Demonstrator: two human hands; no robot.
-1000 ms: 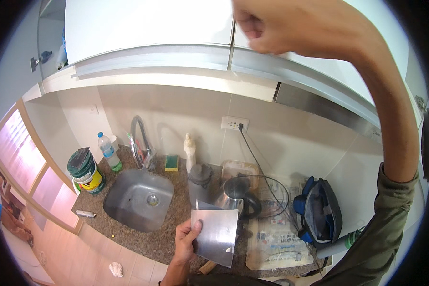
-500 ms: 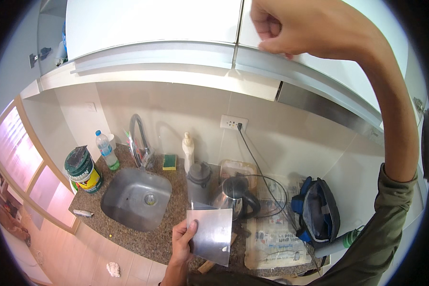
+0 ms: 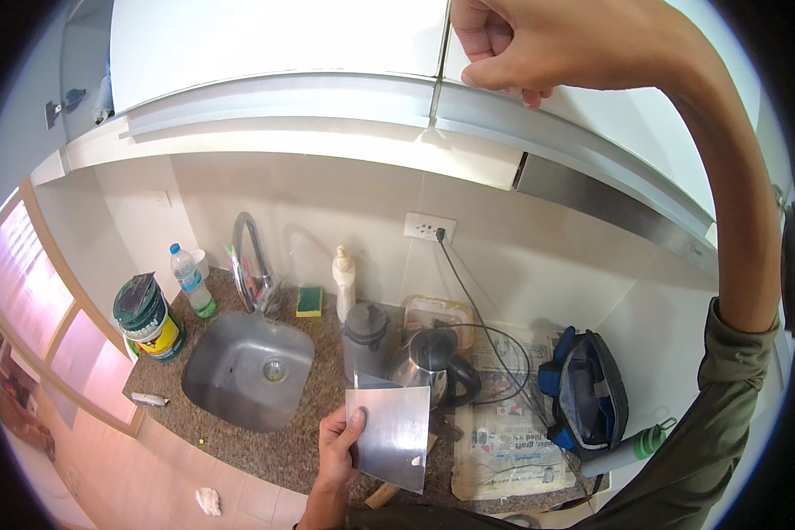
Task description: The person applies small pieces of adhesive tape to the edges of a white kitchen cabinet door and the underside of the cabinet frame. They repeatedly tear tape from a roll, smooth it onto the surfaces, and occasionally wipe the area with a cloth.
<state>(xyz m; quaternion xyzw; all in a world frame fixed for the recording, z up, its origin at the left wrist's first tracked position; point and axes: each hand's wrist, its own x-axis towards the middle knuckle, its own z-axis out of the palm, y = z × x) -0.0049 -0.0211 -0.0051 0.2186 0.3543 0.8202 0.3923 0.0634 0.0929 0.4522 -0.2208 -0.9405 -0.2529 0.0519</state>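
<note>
My left hand [image 3: 337, 446] grips a flat, rectangular grey metal sheet [image 3: 392, 433] by its left edge, thumb on its face, over the counter's front. A small white speck sits near the sheet's lower right corner. My right hand [image 3: 534, 44] is raised high before the white cabinet door [image 3: 583, 110], above its lower rail. Its fingers are curled in with the thumb pressed close; I cannot make out anything between them. Behind the sheet stand a grey lidded bottle [image 3: 365, 337] and a steel kettle [image 3: 433, 362] with a black handle.
On the left lie a steel sink [image 3: 216, 389], a tap [image 3: 249, 256], a water bottle [image 3: 192, 278] and a green bucket [image 3: 150, 318]. A sponge [image 3: 309, 301] rests by the wall. Newspaper [image 3: 508, 450], a black cable [image 3: 468, 300] and an open blue-black bag [image 3: 587, 393] occupy the right.
My right hand has shifted slightly up and left along the cabinet door, its fingers still curled. The whole view has moved a little. My left hand keeps the sheet in place.
</note>
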